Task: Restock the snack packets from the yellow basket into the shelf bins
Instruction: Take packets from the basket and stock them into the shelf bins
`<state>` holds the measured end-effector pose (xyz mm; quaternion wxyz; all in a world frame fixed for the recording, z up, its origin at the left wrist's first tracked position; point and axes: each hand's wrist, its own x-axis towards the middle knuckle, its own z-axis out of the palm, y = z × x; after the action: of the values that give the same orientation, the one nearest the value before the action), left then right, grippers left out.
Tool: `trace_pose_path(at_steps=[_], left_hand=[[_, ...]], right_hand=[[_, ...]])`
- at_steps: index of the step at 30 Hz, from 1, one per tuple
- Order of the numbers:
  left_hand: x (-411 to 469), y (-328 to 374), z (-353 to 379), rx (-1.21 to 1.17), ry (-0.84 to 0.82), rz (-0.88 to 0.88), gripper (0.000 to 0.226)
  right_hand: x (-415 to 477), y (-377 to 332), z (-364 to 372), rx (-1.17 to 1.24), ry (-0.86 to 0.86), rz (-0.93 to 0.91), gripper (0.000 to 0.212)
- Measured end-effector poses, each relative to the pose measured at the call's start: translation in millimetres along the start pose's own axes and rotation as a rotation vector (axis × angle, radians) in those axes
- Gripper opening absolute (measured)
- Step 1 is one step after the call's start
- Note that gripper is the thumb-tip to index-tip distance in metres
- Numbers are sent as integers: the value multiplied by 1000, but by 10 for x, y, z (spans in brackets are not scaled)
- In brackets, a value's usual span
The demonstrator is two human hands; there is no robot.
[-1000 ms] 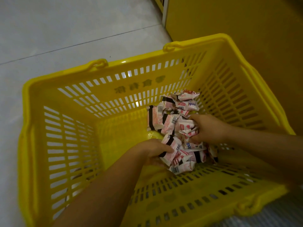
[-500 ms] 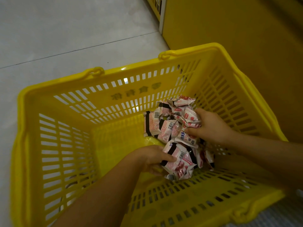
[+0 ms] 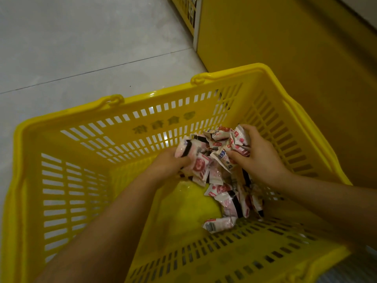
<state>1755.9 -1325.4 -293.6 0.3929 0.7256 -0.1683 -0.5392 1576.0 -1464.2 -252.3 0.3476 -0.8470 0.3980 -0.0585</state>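
1. Left hand (image 3: 173, 164) was curled round one side of a bunch of snack packets (image 3: 216, 152), thumb over a pink-and-white one with a black stripe. The right hand (image 3: 257, 158) gripped the other side, fingers wrapped over the top.
2. Both hands were down inside the one yellow basket (image 3: 61, 117).
3. Couldn't count the bunch tbh, too crumpled together.
4. Under the right wrist a loose pile (image 3: 230, 201) sat on the basket bottom, maybe five or six, plus one barcode packet (image 3: 218, 224) lying alone nearer the person.
5. Beyond the right hand stood one yellow shelf panel (image 3: 285, 58); beyond the left, grey floor tiles (image 3: 81, 48).
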Motion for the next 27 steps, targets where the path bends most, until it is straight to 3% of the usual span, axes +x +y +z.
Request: trace_pose_path(at_steps=[2, 5, 7, 10, 12, 14, 17, 23, 25, 27], left_hand=[[-6, -39, 61, -33, 100, 100, 12], [-24, -155, 152, -37, 219, 238, 17], [-30, -224, 128, -22, 393, 301, 25], [-31, -290, 23, 314, 560, 504, 33], [-26, -329, -1, 679, 434, 570, 48], [1, -401, 21, 989, 190, 486, 61], [58, -547, 18, 1030, -44, 325, 79], [99, -540, -104, 697, 78, 389, 72], [111, -481, -166, 759, 91, 406, 82], [143, -407, -201, 1023, 51, 427, 90]], right_hand=[[4, -2, 13, -14, -2, 13, 71], [-19, 13, 36, -1, -39, 18, 69], [-33, 35, 47, -31, -59, 15, 70], [-33, 61, 49, -81, -67, 11, 72], [-24, 62, 46, -69, -70, 9, 70], [-13, 49, 41, -64, -79, 14, 70], [-15, 44, 41, -88, -94, 28, 70], [-43, 52, 35, -124, -160, 65, 70], [-48, 53, 49, -128, -200, 89, 70], [-49, 56, 65, -83, -244, 89, 69]])
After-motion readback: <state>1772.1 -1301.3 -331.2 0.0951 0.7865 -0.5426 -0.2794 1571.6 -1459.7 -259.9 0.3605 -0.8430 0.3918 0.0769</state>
